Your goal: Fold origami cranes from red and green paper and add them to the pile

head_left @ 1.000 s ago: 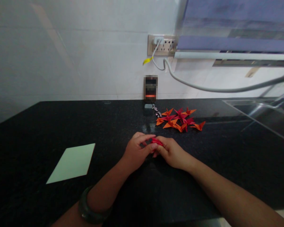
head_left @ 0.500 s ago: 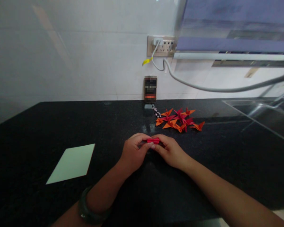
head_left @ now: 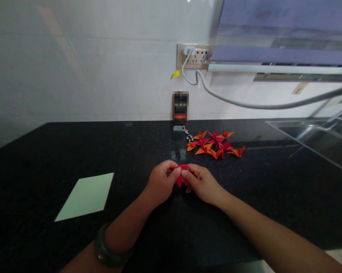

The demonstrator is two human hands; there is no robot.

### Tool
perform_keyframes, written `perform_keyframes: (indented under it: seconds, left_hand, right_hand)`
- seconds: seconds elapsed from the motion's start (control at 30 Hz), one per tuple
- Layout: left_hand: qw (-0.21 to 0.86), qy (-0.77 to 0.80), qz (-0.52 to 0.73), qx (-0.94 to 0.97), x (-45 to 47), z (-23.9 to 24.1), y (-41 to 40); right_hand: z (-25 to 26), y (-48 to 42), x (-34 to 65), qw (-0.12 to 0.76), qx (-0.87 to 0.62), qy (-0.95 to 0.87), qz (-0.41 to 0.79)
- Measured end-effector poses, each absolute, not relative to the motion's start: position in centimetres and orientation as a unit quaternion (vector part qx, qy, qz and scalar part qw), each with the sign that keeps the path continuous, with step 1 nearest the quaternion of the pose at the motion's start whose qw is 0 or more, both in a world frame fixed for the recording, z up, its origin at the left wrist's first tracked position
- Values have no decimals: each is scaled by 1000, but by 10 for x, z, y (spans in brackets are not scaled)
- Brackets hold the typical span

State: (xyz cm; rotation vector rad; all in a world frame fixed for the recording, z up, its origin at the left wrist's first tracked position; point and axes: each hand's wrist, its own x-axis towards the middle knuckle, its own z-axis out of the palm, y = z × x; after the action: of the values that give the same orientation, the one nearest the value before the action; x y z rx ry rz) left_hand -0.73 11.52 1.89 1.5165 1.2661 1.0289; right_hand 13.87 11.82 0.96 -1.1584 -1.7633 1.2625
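A small folded piece of red origami paper (head_left: 182, 179) is pinched between my two hands, above the black countertop. My left hand (head_left: 163, 181) grips its left side, thumb on top. On its right side, my right hand (head_left: 204, 182) pinches with the thumb facing the left thumb. Pointed red flaps hang below the thumbs; the fingers hide much of the rest. Just beyond my hands lies a cluster of several orange and red folded paper cranes (head_left: 216, 145). A green bangle (head_left: 108, 246) circles my left wrist.
A pale green paper square (head_left: 87, 197) lies at the left on the black countertop (head_left: 74, 151). A phone-like device (head_left: 180, 108), its screen pixelated, leans on the wall with a beaded strap (head_left: 188, 134). A grey cable (head_left: 245, 104) hangs from the socket (head_left: 193, 56). A sink (head_left: 315, 140) is at the right.
The red paper has turned in my fingers: it was a narrow flat strip, and now pointed flaps show below the thumbs. Both hands have shifted only slightly.
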Motion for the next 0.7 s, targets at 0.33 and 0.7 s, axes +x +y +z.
perform_keyframes:
  seconds: [0.33,0.7]
  left_hand:
    - [648,476,432,409,-9,19,117]
    - [647,455,455,409,-1,20,115]
  right_hand:
    - [12,127,150,408,-316,-786,341]
    - [7,132,148,416,-422,-744,308]
